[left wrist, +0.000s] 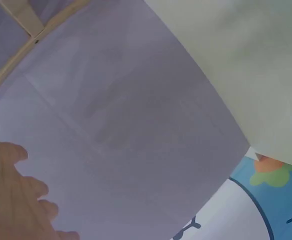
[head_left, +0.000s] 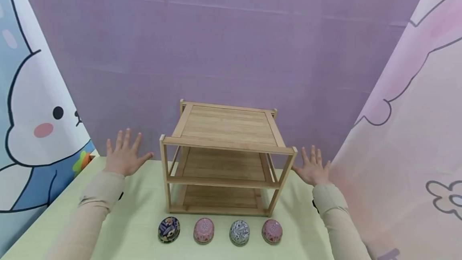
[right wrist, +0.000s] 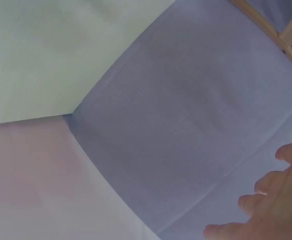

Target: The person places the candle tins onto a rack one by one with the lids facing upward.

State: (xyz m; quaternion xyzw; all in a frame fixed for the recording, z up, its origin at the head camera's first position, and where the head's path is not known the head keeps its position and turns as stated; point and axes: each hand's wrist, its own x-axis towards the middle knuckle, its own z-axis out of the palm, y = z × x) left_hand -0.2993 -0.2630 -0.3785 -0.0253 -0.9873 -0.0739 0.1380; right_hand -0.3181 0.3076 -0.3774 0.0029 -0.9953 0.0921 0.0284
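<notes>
A three-tier wooden shelf [head_left: 231, 127] stands at the middle of the table. In front of it, four-sided spacing aside, several small round patterned tins line up: a dark blue one [head_left: 169, 229], a pink one [head_left: 203, 230], a grey-white one [head_left: 240, 232] and another pink one [head_left: 272, 231]. To the left of the shelf my left hand [head_left: 124, 155] is spread with straight fingers, holding nothing. My right hand [head_left: 313, 167] is likewise spread on the shelf's right side, its thumb near the frame; whether it touches cannot be told. Both wrist views show fingers and part of the shelf frame.
A purple cloth wall [head_left: 231, 43] rises behind the shelf. Printed panels flank both sides, the left one with a cartoon animal [head_left: 39, 119], the right one pinkish [head_left: 408, 131]. The pale green table top [head_left: 140, 212] lies beneath everything.
</notes>
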